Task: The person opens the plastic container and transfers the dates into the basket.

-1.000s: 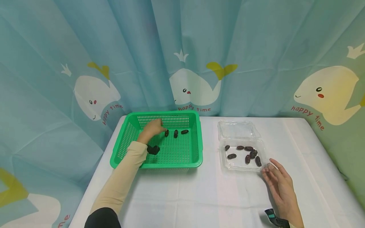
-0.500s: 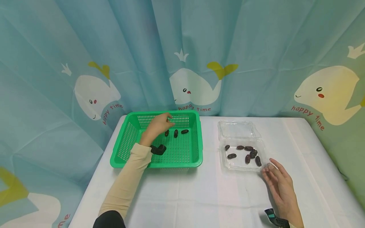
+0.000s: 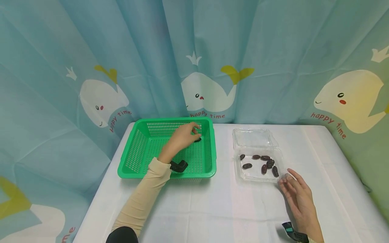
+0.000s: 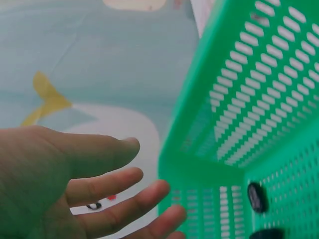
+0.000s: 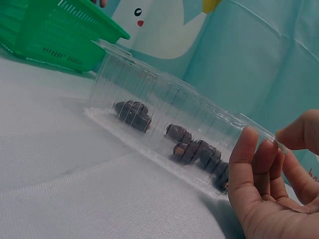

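My left hand [image 3: 181, 137] is over the right part of a green plastic basket [image 3: 212, 148]. Its fingers are loosely extended with nothing between them, as the left wrist view shows. A dark date [image 3: 198, 139] lies just beneath the fingertips; in the left wrist view two dates show on the basket floor, one [image 4: 257, 197] fully. My right hand [image 3: 299, 199] pinches the near right corner of a clear plastic clamshell box [image 3: 258, 179] between thumb and fingers. Several dates [image 3: 247, 166] lie in the box, its lid [image 3: 255, 137] folded back.
A white cloth [image 3: 212, 209] covers the table. Behind it hangs a blue curtain [image 3: 273, 84] printed with whales, close to the basket's back wall. The box stands to the right of the basket, apart from it.
My left hand has moved right across the basket, from beside the leftmost date to above the rightmost one, now covering the other two. My right hand stays at the box corner.
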{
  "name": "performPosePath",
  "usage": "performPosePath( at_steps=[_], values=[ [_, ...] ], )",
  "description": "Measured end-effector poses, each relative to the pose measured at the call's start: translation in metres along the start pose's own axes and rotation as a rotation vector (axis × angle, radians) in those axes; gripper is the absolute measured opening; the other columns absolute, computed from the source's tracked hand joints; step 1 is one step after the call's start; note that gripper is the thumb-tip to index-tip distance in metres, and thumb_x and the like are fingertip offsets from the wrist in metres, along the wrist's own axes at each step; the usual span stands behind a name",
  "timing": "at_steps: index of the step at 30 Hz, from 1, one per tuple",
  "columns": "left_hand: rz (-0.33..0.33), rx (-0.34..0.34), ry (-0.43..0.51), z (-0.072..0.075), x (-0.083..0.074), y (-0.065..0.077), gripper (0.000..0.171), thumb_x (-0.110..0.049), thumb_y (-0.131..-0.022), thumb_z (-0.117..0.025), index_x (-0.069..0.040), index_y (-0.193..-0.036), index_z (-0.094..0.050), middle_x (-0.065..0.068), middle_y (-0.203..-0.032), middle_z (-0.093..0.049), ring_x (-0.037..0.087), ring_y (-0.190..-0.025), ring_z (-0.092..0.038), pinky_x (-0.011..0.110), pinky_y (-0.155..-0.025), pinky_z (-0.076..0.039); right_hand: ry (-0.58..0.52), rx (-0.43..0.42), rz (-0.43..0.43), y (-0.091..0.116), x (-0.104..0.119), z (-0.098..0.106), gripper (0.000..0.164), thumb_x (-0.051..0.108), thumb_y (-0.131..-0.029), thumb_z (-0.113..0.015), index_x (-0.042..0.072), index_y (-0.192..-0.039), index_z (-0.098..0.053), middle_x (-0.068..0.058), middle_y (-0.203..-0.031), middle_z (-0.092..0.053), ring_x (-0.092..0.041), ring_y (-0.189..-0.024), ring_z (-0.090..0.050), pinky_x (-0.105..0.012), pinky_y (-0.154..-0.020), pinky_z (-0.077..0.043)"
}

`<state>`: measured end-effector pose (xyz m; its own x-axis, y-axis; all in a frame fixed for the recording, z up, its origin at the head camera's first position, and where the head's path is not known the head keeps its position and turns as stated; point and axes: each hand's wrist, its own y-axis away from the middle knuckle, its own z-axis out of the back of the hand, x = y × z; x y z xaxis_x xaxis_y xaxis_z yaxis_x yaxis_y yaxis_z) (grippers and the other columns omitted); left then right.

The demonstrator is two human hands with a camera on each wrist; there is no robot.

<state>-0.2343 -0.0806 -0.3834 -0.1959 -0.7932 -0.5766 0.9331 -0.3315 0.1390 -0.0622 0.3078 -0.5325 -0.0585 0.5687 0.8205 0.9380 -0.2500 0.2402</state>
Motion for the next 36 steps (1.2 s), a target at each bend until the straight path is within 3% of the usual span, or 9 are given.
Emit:
performPosePath(
  at_steps=[7, 17, 26, 36],
  values=[
    [-0.086, -0.006, 0.036, -0.014, -0.021, 0.004, 0.039, -0.022, -0.104, -0.065, -0.009, -0.141, -0.062, 0.009, -0.126, -0.072, 0.026, -0.112, -0.069, 0.042, -0.090, -0.057, -0.026, 0.002, -0.012, 0.000, 0.001, 0.000, 0.031, 0.003, -0.107, -0.055, 0.020, -0.130, -0.064, 0.003, -0.106, -0.065, -0.008, -0.094, -0.069, -0.020, -0.091, -0.059],
    [-0.141, 0.016, 0.063, -0.033, -0.045, 0.003, 0.031, -0.022, -0.104, -0.065, -0.013, -0.134, -0.066, 0.006, -0.120, -0.074, 0.021, -0.103, -0.069, 0.032, -0.080, -0.055, -0.021, -0.017, -0.028, -0.002, -0.001, 0.001, 0.030, 0.004, -0.107, -0.055, 0.023, -0.129, -0.064, 0.003, -0.106, -0.064, -0.007, -0.095, -0.069, -0.020, -0.091, -0.059],
    [-0.176, 0.076, 0.067, -0.056, -0.066, -0.003, 0.031, -0.023, -0.104, -0.065, -0.014, -0.134, -0.067, 0.005, -0.118, -0.075, 0.018, -0.095, -0.069, 0.024, -0.071, -0.050, -0.007, -0.002, -0.019, -0.002, 0.000, 0.002, 0.032, 0.004, -0.107, -0.054, 0.021, -0.134, -0.062, 0.002, -0.111, -0.063, -0.008, -0.095, -0.069, -0.019, -0.092, -0.059],
    [-0.251, 0.146, 0.009, -0.085, -0.086, -0.016, 0.030, -0.023, -0.103, -0.067, -0.015, -0.132, -0.068, 0.002, -0.118, -0.075, 0.014, -0.100, -0.068, 0.021, -0.076, -0.050, -0.005, -0.006, -0.019, -0.003, 0.000, 0.001, 0.034, 0.003, -0.107, -0.053, 0.020, -0.135, -0.061, 0.002, -0.113, -0.061, -0.007, -0.095, -0.068, -0.019, -0.092, -0.059]
  ],
)
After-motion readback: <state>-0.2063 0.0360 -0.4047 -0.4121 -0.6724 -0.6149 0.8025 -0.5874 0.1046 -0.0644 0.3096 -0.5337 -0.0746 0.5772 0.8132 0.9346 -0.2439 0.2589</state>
